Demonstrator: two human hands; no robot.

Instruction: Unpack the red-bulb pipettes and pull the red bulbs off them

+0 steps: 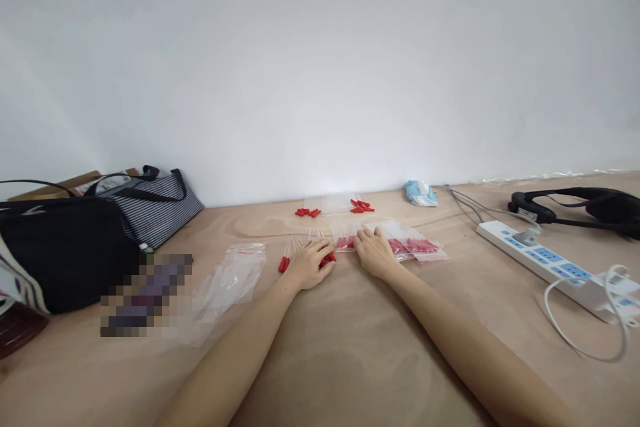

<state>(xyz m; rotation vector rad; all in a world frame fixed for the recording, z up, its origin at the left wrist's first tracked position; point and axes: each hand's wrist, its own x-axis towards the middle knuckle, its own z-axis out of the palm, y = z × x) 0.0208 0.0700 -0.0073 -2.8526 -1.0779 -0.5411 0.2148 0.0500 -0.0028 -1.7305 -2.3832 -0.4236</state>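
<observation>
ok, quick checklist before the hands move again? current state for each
1. Left hand at the front red-ended sticks: ok, lying over them.
2. Left-hand grip: cannot tell, hand hides it.
3. Right hand at the bags of red pieces: ok, resting at their left part.
4. Red pieces all together: not ok, two clusters lie farther back.
5. Clear bags free of the hands: ok, left of the left hand.
6. Power strip clear of right arm: ok, apart.
</observation>
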